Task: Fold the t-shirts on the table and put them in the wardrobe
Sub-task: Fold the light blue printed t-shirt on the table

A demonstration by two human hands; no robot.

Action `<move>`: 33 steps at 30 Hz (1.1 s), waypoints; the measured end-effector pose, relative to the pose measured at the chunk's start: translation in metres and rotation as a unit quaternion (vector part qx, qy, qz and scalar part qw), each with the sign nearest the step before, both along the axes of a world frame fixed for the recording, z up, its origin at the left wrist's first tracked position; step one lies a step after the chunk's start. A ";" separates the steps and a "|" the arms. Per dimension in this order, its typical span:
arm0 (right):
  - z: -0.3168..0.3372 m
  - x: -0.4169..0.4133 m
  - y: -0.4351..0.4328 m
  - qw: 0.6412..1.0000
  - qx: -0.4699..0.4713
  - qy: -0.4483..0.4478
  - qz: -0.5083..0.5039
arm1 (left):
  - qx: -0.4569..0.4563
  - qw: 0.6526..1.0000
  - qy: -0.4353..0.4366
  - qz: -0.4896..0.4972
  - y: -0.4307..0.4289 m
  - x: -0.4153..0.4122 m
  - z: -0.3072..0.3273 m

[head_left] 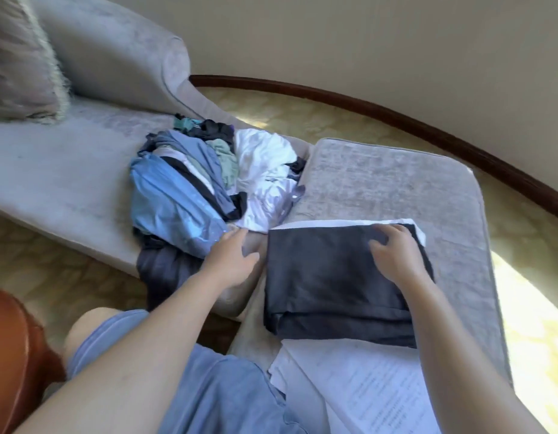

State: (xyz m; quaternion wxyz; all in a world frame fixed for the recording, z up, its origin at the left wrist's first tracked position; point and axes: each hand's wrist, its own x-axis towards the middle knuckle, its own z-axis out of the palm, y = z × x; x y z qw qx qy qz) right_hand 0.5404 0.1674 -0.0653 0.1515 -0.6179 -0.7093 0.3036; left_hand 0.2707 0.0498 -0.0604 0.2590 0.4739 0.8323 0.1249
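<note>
A folded dark grey t-shirt [327, 283] lies on a grey upholstered ottoman [396, 183], on top of a folded white garment [349, 223] whose edge shows at the far side. My right hand [393, 255] rests on the far right part of the dark shirt, fingers bent and pressing down. My left hand [234, 261] hovers with relaxed fingers just left of the shirt, beside a heap of unfolded clothes [209, 183] in blue, white, green and black. A dark garment [165, 270] hangs off the seat's front edge below the heap.
The heap sits on a grey chaise [68, 170] with a fringed cushion [21, 64] at the far left. Printed paper sheets [365, 389] lie on the ottoman's near end. A brown wooden object [11, 355] stands at the lower left. Patterned carpet [334, 120] and a dark skirting board lie beyond.
</note>
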 end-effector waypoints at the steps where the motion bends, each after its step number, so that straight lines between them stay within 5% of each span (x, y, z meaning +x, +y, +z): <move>1: 0.002 -0.022 0.001 1.000 -0.003 0.007 0.031 | 0.005 1.000 0.016 0.011 -0.006 -0.012 0.008; 7: 0.011 -0.175 -0.004 0.982 -0.020 0.007 0.190 | 0.021 0.981 0.176 0.075 -0.065 -0.110 0.043; 14: -0.003 -0.324 -0.023 0.944 0.024 -0.035 0.327 | -0.010 0.962 0.214 0.172 -0.127 -0.193 0.053; 33: -0.043 -0.435 0.004 0.935 0.133 -0.087 0.317 | -0.056 0.960 0.160 0.225 -0.170 -0.257 -0.002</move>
